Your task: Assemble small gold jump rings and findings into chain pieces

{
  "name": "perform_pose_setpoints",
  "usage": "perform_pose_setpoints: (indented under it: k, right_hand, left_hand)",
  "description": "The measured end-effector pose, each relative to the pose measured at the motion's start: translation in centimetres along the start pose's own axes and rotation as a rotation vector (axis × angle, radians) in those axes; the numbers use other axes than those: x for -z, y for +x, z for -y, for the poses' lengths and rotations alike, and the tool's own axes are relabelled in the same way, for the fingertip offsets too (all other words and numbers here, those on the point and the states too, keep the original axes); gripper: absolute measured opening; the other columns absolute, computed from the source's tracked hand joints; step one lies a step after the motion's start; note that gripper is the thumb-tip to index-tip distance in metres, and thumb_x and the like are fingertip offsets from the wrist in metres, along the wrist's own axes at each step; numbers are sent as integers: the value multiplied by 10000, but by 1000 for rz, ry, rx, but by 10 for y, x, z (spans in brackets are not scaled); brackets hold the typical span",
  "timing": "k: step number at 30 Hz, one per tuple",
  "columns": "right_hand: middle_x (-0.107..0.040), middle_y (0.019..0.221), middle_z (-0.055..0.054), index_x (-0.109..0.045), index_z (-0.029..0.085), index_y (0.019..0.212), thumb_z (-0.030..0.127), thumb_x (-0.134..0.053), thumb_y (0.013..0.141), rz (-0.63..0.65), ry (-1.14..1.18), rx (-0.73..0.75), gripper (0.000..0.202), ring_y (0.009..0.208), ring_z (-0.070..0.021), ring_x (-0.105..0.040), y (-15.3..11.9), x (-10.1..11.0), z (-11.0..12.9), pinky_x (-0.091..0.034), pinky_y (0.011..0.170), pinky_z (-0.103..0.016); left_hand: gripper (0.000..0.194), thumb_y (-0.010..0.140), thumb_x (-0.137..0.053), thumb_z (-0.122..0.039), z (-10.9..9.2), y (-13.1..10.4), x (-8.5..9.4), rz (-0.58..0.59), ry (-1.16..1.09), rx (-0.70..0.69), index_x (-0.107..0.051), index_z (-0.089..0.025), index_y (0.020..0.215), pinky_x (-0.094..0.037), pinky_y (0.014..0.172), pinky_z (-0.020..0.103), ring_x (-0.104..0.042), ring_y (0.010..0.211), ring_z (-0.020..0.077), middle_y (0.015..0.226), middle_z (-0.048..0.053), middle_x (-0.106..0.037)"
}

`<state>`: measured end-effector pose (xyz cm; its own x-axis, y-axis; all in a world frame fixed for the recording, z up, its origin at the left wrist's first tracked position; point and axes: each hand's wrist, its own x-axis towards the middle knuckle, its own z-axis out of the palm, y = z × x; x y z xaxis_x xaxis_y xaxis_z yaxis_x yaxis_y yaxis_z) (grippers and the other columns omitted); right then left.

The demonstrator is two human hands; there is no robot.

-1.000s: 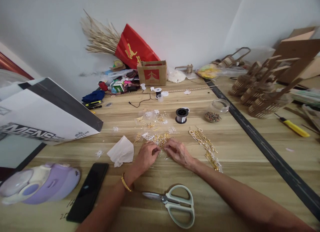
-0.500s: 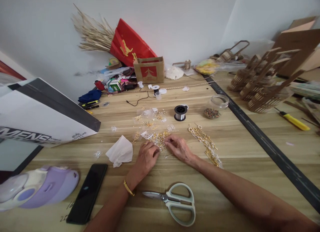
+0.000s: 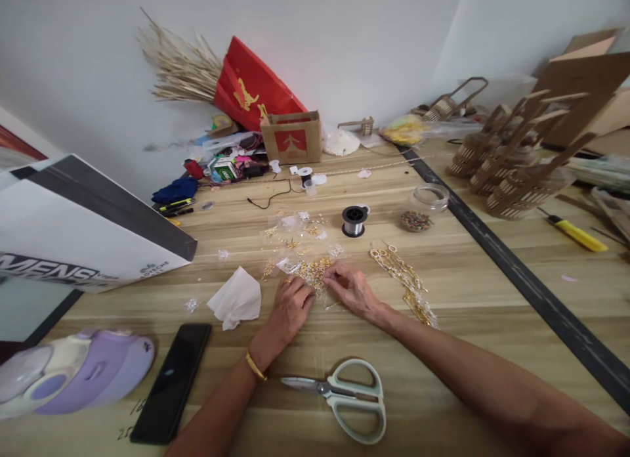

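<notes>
A pile of small gold and silver beads (image 3: 313, 272) lies on the wooden table between my hands. My left hand (image 3: 291, 306) rests at the pile's left lower edge, fingers curled down; whatever its fingertips touch is too small to name. On the right side of the pile, my right hand (image 3: 350, 289) has thumb and forefinger pinched together at a thin beaded strand, whose end hangs onto the table. Gold and silver chains (image 3: 406, 280) lie right of it. White-handled scissors (image 3: 357, 399) lie nearer me, blades pointing left.
A wire spool (image 3: 354, 221) and a glass jar of beads (image 3: 424, 207) stand behind. A white tissue (image 3: 237, 298), black phone (image 3: 172, 382), purple-white bottle (image 3: 93, 371) and large box (image 3: 93, 234) are at left. Small wooden baskets (image 3: 512, 174) and a yellow cutter (image 3: 581, 235) sit at right.
My left hand's fingers have shifted slightly at the pile's edge. My right hand has barely moved. The whole view has shifted a little.
</notes>
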<state>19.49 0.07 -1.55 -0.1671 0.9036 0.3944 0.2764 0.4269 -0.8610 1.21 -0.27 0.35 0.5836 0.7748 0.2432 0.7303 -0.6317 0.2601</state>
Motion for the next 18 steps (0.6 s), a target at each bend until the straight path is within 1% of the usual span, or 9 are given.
perform_pose_setpoints:
  k: [4, 6, 13, 18]
  right_hand:
    - [-554, 699, -10, -580, 169, 782, 257, -526, 855, 3, 12, -24, 127, 633, -129, -511, 0, -1, 2, -413, 590, -235]
    - [-552, 696, -10, -580, 167, 781, 255, -525, 855, 2, 6, -20, 127, 631, -128, -511, 0, -1, 2, -412, 590, -237]
    - [-564, 704, -18, -589, 174, 795, 272, -526, 853, 9, 5, -31, 131, 642, -136, -514, 0, -1, 0, -423, 592, -245]
    - [-554, 693, -13, -591, 168, 783, 283, -532, 848, 1, 15, -61, 145, 620, -128, -500, 0, 0, 0, -407, 578, -240]
  left_hand:
    - [122, 857, -523, -175, 2, 0, -4, -26, -8, -39, -621, -183, 784, -405, 839, 364, -489, 855, 199, 791, 34, -577]
    - [127, 859, -519, -180, 3, 1, -6, -19, -20, -41, -624, -185, 789, -400, 850, 373, -488, 864, 202, 794, 36, -577]
    - [148, 865, -496, -166, 6, 3, -7, 24, -71, -22, -621, -179, 787, -397, 854, 383, -501, 862, 204, 814, 45, -589]
    - [134, 853, -515, -169, 7, 3, -4, 23, -129, 15, -626, -174, 777, -413, 827, 358, -511, 849, 199, 792, 43, -596]
